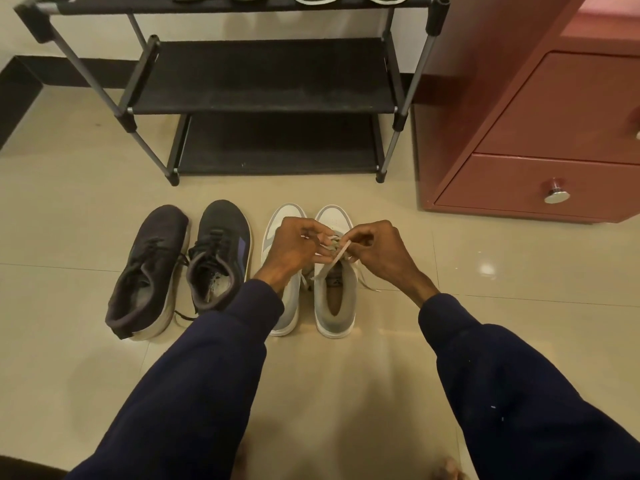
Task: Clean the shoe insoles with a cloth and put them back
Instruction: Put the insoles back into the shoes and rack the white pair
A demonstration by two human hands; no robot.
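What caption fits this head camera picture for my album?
The left hand and right hand pinch the laces of a grey-and-white shoe beside a dark pair.

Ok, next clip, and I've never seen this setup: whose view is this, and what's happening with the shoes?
There is no machine here. One camera sits on a person's head and looks down, so the two sleeved arms are theirs. On the tiled floor stand a dark pair of shoes and a white-and-grey pair, before a black shoe rack and a reddish drawer cabinet. The left hand and right hand both pinch the laces of one white shoe. No cloth is in view.
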